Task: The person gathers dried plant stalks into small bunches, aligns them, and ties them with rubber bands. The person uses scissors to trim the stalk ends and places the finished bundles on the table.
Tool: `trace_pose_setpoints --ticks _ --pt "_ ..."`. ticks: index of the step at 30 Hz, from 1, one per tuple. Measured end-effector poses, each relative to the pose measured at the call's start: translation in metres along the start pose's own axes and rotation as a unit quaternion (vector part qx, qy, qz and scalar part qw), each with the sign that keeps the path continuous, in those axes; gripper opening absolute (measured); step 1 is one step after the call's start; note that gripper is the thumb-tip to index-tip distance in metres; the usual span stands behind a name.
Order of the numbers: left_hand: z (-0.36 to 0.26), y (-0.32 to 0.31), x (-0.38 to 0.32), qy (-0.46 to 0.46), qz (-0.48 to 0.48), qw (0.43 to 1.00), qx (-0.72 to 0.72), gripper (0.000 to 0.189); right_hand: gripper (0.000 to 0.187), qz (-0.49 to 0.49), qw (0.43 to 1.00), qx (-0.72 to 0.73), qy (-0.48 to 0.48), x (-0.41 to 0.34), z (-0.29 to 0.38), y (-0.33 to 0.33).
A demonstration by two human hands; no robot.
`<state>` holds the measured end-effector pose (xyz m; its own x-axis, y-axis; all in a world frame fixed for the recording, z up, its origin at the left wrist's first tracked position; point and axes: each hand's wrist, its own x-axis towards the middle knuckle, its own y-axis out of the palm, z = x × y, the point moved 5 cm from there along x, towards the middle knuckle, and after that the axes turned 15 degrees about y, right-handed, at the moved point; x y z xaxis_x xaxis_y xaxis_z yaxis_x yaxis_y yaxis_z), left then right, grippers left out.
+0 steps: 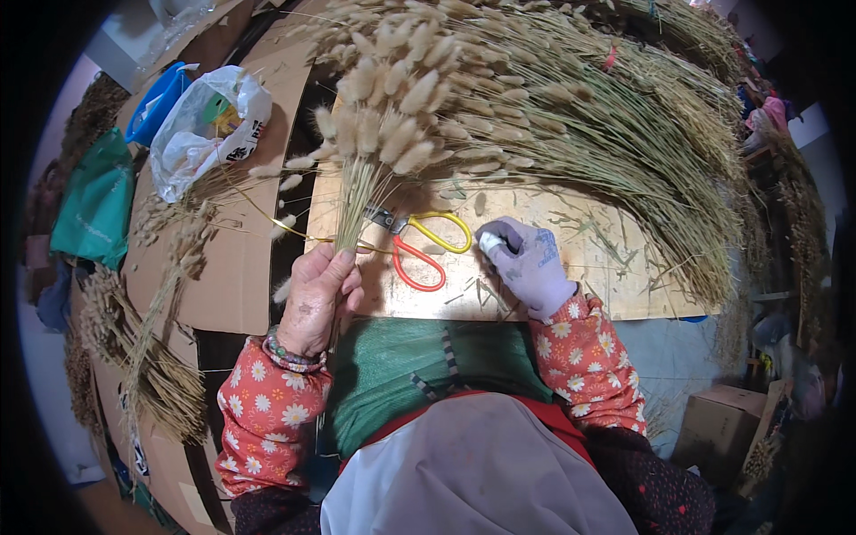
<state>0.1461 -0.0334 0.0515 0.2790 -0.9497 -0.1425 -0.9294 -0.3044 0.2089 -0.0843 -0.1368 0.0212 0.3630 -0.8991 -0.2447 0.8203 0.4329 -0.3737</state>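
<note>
My bare left hand [319, 294] grips the stems of an upright bunch of dried bunny-tail grass [361, 194], its fluffy heads fanned out above. A thin gold tie [294, 229] runs across the stems just over my fingers. My right hand [521, 261], in a pale purple glove with white wrapping on a fingertip, is curled over the wooden board [468, 301]; whether it pinches anything small cannot be told. Between my hands lie scissors [401, 226] with one yellow and one red handle, their blades partly behind the stems.
A large heap of long-stemmed bunny-tail grass [628, 140] covers the board's far and right side. At left, cardboard [234, 294] holds a white plastic bag [200, 147], a blue container [157, 103] and dried bunches [147, 361]. A cardboard box [719, 428] stands lower right.
</note>
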Motion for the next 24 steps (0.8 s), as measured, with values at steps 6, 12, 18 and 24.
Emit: trace_pose_setpoints --ticks 6,12,18,24 --pt "-0.001 0.012 -0.005 -0.020 0.024 0.999 -0.009 0.014 0.042 -0.087 0.954 -0.224 -0.178 0.009 0.010 0.040" --pt "-0.002 0.015 -0.001 -0.021 0.002 1.000 -0.007 0.014 0.058 -0.036 0.870 -0.473 -0.135 0.010 -0.004 0.079" --pt "-0.003 0.006 0.000 -0.003 0.008 1.000 -0.012 0.015 0.039 0.010 0.862 -0.498 -0.099 -0.007 -0.019 0.030" --pt "0.008 0.016 0.001 -0.035 0.033 0.999 -0.016 0.017 0.038 -0.023 0.828 -0.559 -0.037 -0.038 -0.043 -0.034"
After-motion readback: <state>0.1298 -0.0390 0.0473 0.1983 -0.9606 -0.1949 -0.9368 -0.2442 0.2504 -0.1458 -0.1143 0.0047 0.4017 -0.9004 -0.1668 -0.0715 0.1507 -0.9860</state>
